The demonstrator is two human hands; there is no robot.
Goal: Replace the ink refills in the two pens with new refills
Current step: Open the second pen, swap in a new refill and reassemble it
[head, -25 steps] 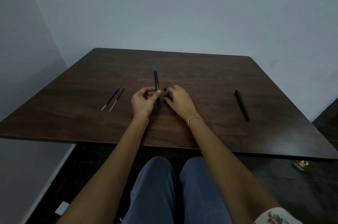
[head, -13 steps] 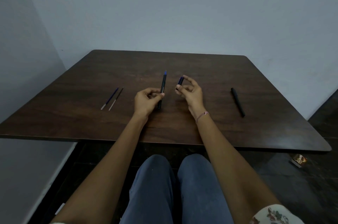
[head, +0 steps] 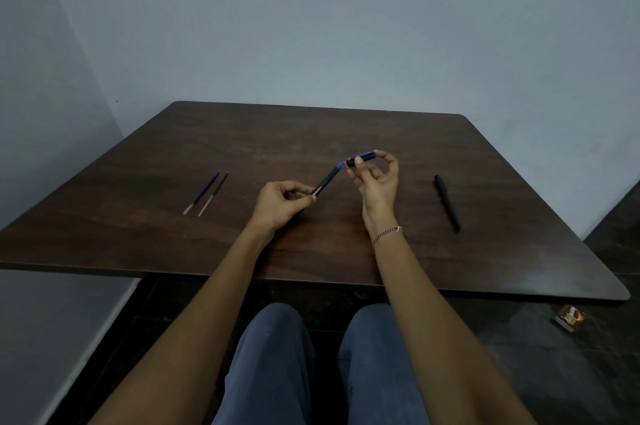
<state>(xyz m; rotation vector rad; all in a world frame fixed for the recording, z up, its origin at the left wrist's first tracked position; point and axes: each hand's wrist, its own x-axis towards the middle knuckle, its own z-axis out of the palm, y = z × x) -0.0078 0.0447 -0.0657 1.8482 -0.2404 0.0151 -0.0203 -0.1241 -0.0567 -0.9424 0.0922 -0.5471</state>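
My left hand [head: 282,204] pinches the lower end of a black pen barrel [head: 326,182] with a blue tip, tilted up to the right above the table. Just right of that tip, my right hand [head: 375,182] pinches the pen's blue and black cap [head: 361,158] between thumb and fingers, clear of the barrel. A second black pen [head: 447,202] lies capped on the dark wooden table [head: 173,237] to the right. Two thin refills, one blue [head: 202,192] and one black [head: 214,193], lie side by side on the left.
The table's near edge runs across above my knees. A wall stands close behind and to the left of the table. A small box [head: 569,318] lies on the dark floor at the lower right.
My right hand pulled the cap off the pen and lifted it up to the right. My left hand tilted the barrel to the right, so its blue tip now points at the cap.
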